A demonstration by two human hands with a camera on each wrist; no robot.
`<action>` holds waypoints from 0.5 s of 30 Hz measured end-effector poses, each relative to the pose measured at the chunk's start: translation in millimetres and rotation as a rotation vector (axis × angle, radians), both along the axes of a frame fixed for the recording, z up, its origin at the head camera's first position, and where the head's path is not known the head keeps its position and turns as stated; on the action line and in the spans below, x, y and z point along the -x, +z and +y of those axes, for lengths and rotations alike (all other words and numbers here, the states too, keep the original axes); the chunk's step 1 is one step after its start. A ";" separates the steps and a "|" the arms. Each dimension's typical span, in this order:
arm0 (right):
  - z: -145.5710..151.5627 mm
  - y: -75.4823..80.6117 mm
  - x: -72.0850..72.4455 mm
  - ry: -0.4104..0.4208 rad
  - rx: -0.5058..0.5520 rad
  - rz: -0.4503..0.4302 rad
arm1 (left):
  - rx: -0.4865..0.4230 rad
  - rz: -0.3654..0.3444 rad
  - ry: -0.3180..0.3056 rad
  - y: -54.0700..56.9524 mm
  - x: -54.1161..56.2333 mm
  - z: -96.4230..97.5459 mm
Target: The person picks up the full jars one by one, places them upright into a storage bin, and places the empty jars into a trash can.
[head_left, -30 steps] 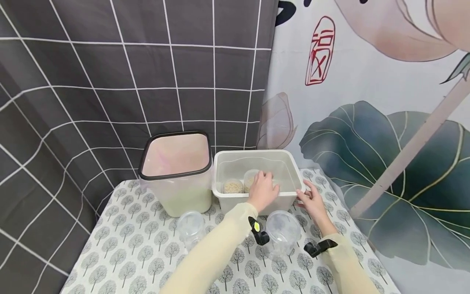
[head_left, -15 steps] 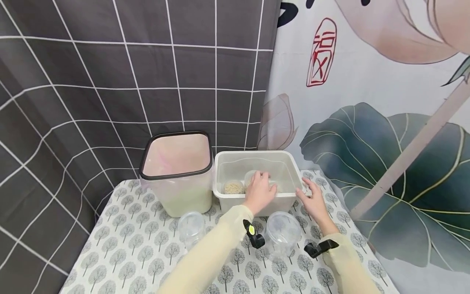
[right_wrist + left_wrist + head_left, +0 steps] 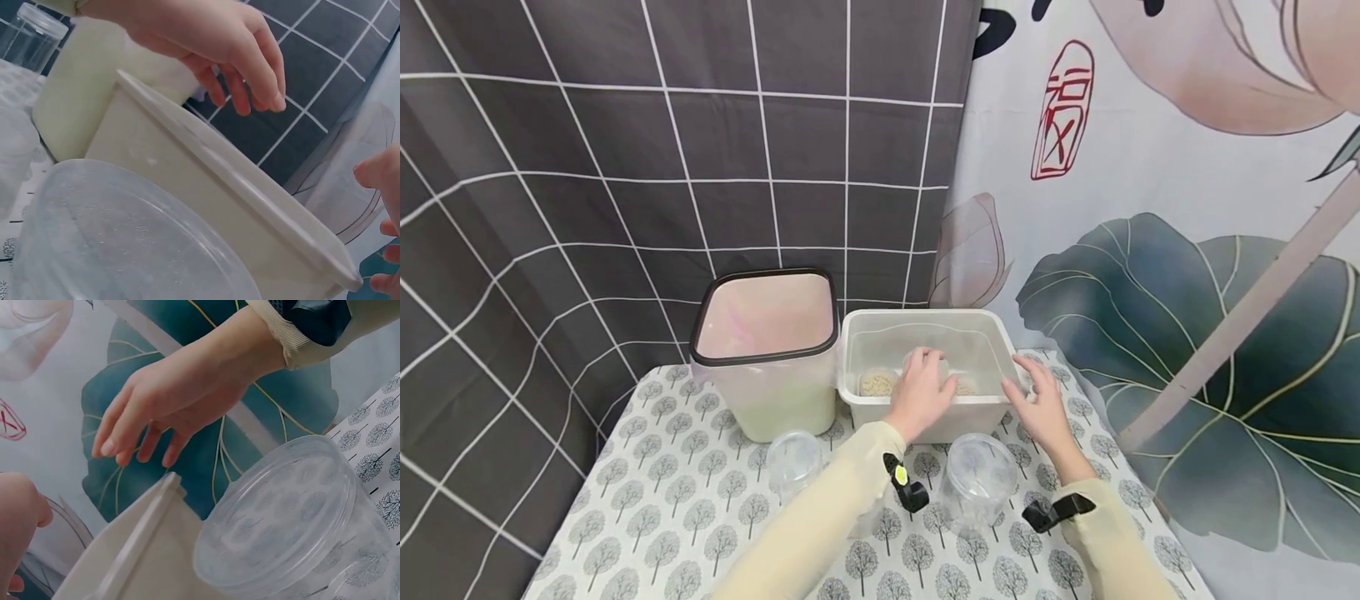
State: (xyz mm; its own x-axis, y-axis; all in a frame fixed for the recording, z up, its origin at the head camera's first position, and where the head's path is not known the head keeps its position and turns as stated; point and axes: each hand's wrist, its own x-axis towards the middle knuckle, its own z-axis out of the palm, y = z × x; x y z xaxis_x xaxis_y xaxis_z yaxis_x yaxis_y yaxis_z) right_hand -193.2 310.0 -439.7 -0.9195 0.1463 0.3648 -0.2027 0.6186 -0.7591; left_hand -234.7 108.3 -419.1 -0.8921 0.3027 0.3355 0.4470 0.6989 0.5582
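Fingers [image 3: 265, 78] of the left hand [image 3: 919, 392] hang loosely bent over the white bin [image 3: 958, 427], a moderate gap between them, and the right wrist view shows nothing in their hold. The right hand [image 3: 1042, 414] is spread fairly wide by the bin's right front corner; whether it touches the rim I cannot tell.

The step in hand looks like work on the clear tubs inside the bin. It would go best with the left hand lowered straight over one tub, thumb and fingers taking it by the sides — squeezing thin plastic too hard could dent it. Keeping the tub level should guard its contents, and the right hand could steady the rim against sliding.

As for where things lie, the left tub [image 3: 877, 384], with pale granules in it, sits near the bin's front wall, just left of the left hand and clear of its fingers. More pale granules [image 3: 964, 387] show to that hand's right, low in the bin. Directly beneath the palm the view is blocked — contact there cannot be judged. On the tabletop [image 3: 647, 487], a clear jar [image 3: 980, 467] stands in front of the bin, between the forearms.
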 end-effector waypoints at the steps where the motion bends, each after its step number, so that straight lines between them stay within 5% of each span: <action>1: -0.5 0.3 -1.2 0.009 0.000 0.010 | 0.010 0.015 -0.001 1.3 -0.1 -2.3; 15: -15.9 0.4 -30.7 0.119 -0.031 0.089 | 0.034 0.234 0.010 16.0 3.2 -43.4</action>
State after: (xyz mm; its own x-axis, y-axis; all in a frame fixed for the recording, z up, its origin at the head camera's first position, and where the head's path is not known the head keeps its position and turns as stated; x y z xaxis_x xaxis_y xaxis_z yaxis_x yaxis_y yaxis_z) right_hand -162.5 294.1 -439.3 -0.8935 0.0253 0.4483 -0.3420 0.6088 -0.7159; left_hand -237.9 64.9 -403.1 -0.7944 0.3087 0.5232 0.5544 0.7205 0.4166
